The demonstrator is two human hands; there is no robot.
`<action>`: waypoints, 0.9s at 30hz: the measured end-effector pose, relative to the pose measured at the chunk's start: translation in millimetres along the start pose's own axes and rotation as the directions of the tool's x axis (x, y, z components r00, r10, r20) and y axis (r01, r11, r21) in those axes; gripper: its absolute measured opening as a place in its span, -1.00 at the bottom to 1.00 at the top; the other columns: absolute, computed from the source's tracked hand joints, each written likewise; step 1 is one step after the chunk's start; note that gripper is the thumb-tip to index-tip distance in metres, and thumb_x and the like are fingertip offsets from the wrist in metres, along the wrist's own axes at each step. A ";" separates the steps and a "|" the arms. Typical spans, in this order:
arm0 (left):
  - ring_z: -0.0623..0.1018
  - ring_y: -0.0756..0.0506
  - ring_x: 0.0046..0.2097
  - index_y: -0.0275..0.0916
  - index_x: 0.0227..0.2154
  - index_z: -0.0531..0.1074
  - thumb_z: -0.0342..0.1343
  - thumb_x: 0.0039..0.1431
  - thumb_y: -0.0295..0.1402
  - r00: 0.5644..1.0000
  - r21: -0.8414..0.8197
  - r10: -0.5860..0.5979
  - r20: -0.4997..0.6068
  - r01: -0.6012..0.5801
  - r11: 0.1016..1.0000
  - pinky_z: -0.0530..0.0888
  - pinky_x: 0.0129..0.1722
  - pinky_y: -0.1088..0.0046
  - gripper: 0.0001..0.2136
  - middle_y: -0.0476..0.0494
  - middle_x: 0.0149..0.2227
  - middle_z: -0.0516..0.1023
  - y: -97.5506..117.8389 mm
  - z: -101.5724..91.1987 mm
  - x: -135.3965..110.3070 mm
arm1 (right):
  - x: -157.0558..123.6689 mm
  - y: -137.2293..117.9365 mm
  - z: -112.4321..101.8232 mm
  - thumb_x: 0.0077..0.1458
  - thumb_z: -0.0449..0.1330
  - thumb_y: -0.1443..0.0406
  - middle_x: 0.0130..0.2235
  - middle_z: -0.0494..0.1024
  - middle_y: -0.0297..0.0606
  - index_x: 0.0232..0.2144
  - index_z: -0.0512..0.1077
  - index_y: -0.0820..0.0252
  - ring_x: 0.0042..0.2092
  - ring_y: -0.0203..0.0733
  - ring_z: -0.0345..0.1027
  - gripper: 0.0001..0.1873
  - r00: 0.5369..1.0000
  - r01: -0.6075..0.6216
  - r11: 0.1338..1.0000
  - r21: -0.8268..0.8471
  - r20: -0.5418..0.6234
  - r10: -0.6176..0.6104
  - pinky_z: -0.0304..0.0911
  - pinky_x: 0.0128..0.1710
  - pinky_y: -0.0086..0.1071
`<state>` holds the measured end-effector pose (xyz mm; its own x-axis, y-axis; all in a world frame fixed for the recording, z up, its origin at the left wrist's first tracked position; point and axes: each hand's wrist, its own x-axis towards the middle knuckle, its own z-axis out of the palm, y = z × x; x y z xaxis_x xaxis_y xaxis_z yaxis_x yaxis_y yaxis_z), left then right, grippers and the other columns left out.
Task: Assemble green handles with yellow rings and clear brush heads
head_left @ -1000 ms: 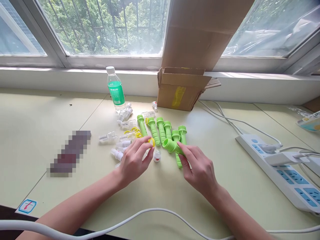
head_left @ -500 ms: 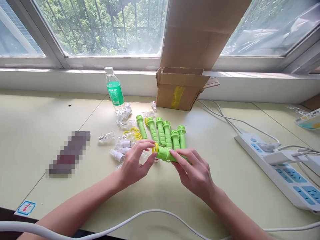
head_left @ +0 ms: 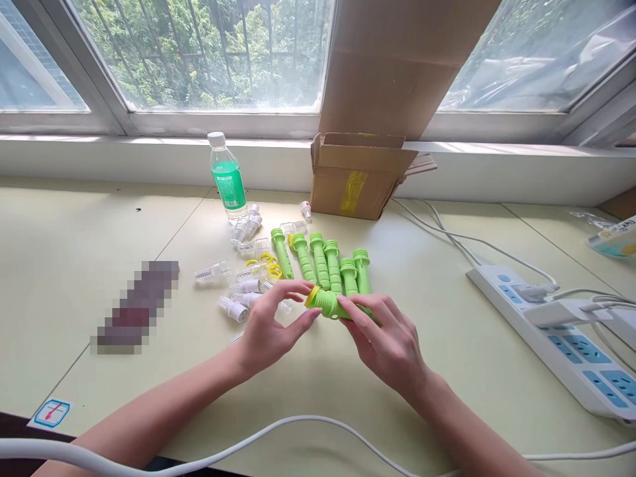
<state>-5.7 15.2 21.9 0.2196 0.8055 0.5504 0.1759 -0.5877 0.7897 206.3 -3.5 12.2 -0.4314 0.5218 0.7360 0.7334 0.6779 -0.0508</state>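
Note:
My right hand [head_left: 390,334] is closed around a green plastic tube [head_left: 326,302], its threaded end pointing left. On that end sits a yellow ring [head_left: 311,296], slightly tilted. My left hand [head_left: 278,324] has its fingertips at the ring's upper edge and its thumb just below the tube's end. Behind my hands several more green tubes [head_left: 318,260] lie side by side. To their left are several loose yellow rings [head_left: 273,268] and clear plastic pieces with white ends [head_left: 233,308], partly hidden by my left hand.
A water bottle [head_left: 228,179] with a green label stands at the back. An open cardboard box [head_left: 358,182] is against the window ledge. At right lies a power strip [head_left: 551,338] with plugs. A white cable [head_left: 298,419] crosses the front edge.
The yellow ring has moved from beside the tube's mouth onto its threaded end. My left thumb has shifted right, below the tube. My right hand has hardly moved.

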 end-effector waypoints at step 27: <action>0.52 -0.05 -0.16 -0.29 -0.40 0.39 0.34 -0.13 -0.31 0.834 -0.298 -0.446 0.326 0.538 0.788 0.43 -0.16 0.39 -0.73 -0.16 -0.14 0.50 -46.0 -26.4 78.4 | 33.8 39.5 44.4 0.24 0.11 0.22 -0.45 0.50 -0.28 0.03 0.44 0.20 -0.44 -0.31 0.27 -0.65 0.996 -0.027 0.954 -0.300 0.075 0.052 -0.03 -0.49 -0.42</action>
<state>-21.9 107.4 35.9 0.4175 0.9085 0.0185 -0.0288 -0.0071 0.9996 197.4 63.9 5.1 -0.4312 0.5936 0.6795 0.8684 0.4774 0.1340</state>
